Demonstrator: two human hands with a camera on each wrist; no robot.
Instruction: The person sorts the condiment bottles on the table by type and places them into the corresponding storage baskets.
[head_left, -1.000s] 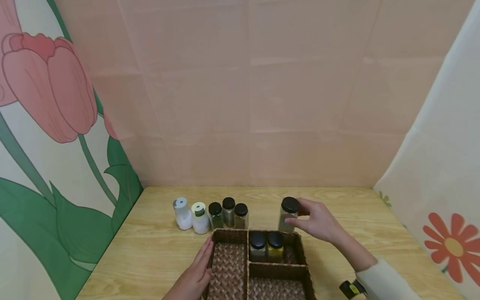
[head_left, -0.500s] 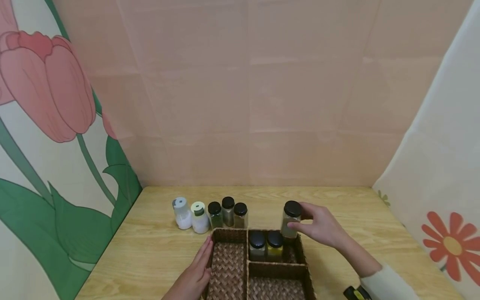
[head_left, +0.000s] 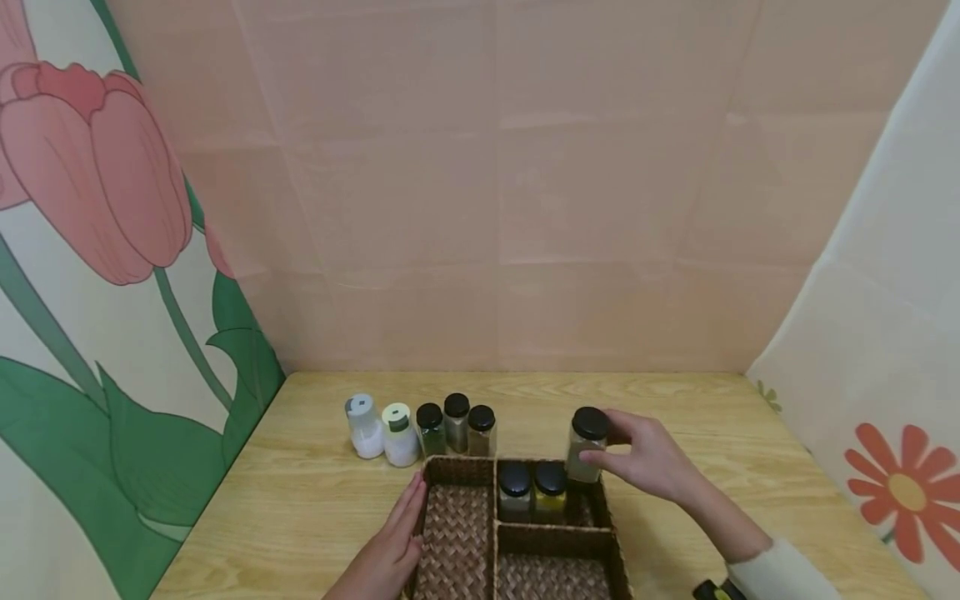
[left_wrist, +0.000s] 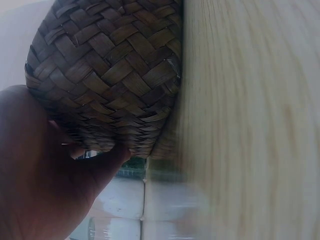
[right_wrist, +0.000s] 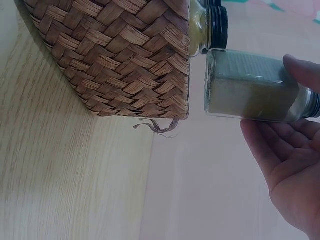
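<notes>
My right hand pinches a square glass spice jar with a black lid between thumb and fingers. It holds the jar upright at the back right corner of a brown woven basket. From the right wrist view, the base of the spice jar is just above the rim of the basket. Straight fingers of my left hand rest along the basket's left side. Two black-lidded jars stand in the back right compartment, one greyish jar and one yellow jar.
Behind the basket's left part stand two white shakers and three black-lidded jars. A black and yellow-green object lies by the right sleeve. The wooden table meets a pink cloth backdrop.
My right hand has lowered the spice jar and shifted it slightly right and nearer, from behind the basket to over its back right corner. My left hand has stayed put.
</notes>
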